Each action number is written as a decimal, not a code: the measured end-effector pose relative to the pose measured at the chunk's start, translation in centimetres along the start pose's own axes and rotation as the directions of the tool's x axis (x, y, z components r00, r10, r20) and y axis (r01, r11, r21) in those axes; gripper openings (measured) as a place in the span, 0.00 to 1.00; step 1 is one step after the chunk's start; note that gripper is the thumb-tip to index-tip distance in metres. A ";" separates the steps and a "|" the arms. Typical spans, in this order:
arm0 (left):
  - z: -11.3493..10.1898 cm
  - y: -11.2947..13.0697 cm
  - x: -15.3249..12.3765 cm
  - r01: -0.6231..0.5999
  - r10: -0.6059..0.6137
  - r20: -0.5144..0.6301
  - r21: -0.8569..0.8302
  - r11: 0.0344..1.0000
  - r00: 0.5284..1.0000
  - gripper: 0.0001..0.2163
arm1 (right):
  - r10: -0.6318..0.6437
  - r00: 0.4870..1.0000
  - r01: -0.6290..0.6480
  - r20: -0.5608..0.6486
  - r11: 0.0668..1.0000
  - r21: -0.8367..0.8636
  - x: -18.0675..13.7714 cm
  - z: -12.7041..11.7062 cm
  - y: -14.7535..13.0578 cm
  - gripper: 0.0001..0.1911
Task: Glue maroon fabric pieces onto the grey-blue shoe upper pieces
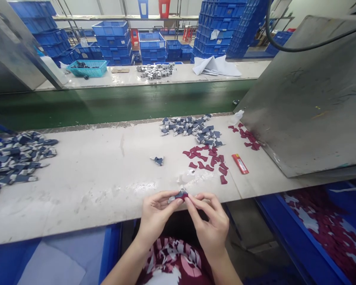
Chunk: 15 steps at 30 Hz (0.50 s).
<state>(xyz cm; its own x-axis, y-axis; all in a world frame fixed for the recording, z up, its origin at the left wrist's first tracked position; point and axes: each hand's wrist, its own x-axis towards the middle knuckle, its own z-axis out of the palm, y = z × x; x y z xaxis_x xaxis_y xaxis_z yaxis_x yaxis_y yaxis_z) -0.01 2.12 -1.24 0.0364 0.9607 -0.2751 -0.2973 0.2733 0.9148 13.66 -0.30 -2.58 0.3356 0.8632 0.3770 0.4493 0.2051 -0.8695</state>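
At the near edge of the white worktable [91, 182], my left hand [156, 213] and my right hand [209, 223] meet, and both pinch one small grey, navy and dark red piece [179, 195] between fingertips. Just beyond my hands lie several dark red flat pieces [207, 160] scattered on the table. Behind those sits a pile of navy and grey pieces [192, 128]. One single navy and grey piece [158, 160] lies alone to the left of the red ones.
A larger heap of navy and grey pieces [14, 158] covers the table's left end. An orange lighter [240, 163] lies right of the red pieces. A tilted grey metal panel [308, 99] rises at right. A green conveyor belt [106, 105] runs behind. A blue bin [323, 229] of red scraps sits lower right.
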 end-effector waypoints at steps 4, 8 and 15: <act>-0.3 0.7 -0.3 0.000 -0.003 0.094 0.028 1.000 0.996 0.11 | 0.208 0.924 -0.305 0.322 0.907 0.290 1.3 -1.2 1.1 0.13; -0.5 1.2 -0.5 0.020 -0.032 0.150 0.080 0.997 0.988 0.12 | 0.170 0.833 -0.431 0.526 0.796 0.425 2.2 -1.7 1.7 0.12; 0.1 1.5 -1.0 0.070 -0.084 0.115 0.118 0.991 0.990 0.16 | 0.231 0.855 -0.457 0.465 0.759 0.463 1.5 -0.8 1.6 0.11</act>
<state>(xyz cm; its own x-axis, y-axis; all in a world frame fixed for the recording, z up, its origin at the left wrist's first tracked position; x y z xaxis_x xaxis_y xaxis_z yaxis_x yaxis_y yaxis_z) -0.41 1.59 0.42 0.1702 0.9337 -0.3151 -0.1792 0.3438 0.9218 15.51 0.96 -3.14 0.0061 0.9996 -0.0269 -0.1959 -0.0252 -0.9803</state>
